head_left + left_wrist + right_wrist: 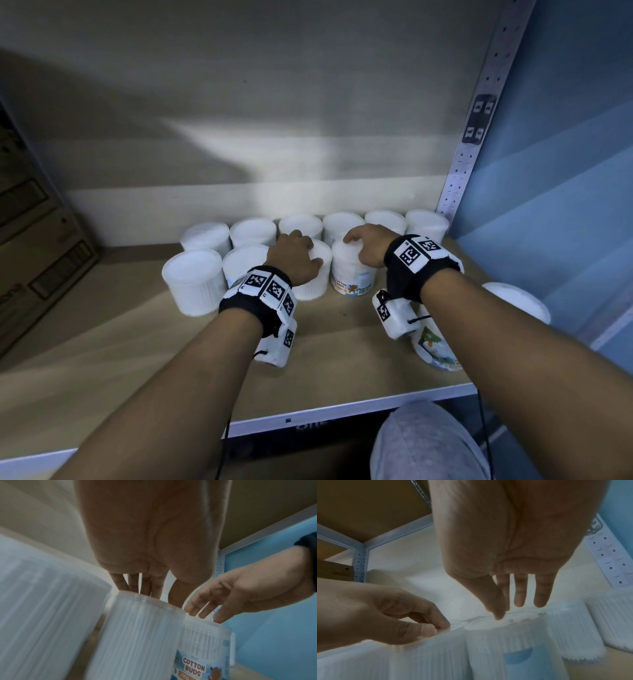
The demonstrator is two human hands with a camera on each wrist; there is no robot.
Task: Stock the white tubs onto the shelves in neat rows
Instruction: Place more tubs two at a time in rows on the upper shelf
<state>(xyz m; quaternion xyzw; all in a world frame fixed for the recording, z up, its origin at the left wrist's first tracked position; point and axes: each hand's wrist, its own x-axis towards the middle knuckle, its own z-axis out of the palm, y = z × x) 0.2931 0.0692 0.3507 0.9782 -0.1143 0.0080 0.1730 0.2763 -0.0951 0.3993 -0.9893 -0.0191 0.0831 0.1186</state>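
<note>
On the shelf (102,342), second-row placement was in hand. Left hand (294,258) gripped a plain tub (317,282) by its lid; right hand (368,245) rested loose fingertips on the labelled tub (352,270). Next move probably required seating both against the back row (253,231).

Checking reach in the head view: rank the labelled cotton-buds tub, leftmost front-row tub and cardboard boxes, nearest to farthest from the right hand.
1. labelled cotton-buds tub, directly beneath the right hand.
2. leftmost front-row tub, left along the row.
3. cardboard boxes, far left.
</note>
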